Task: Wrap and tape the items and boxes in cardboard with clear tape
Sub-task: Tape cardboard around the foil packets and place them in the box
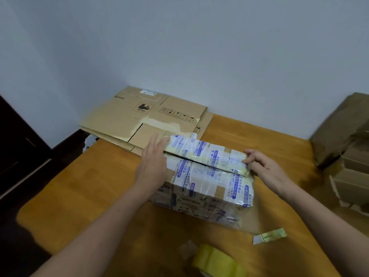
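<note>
Cardboard sheets (143,114), flattened and stacked, just behind the box's left end, against the pale wall. Left of the box, bare wooden table (79,192).

Left hand (153,162) at the left end of the box (207,180): fingers straight and together, pressing flat on that end near its top edge, gripping nothing.

Box itself mid-table, wrapped in clear tape over blue-printed labels, top flaps meeting along a dark seam running left to right.

In front of the box, at the bottom edge of view, yellowish tape roll (217,262), blurred, lying on the table well apart from the box.

Right hand (265,168) at the box's right end: thumb and forefinger pinching the top edge beside the seam, remaining fingers curled.

In front of the box's right corner, small yellow-green strip (269,235) with a grey tip, flat on the table, identity unclear.

Far right of the box, brown cardboard stack (339,132), well apart.
</note>
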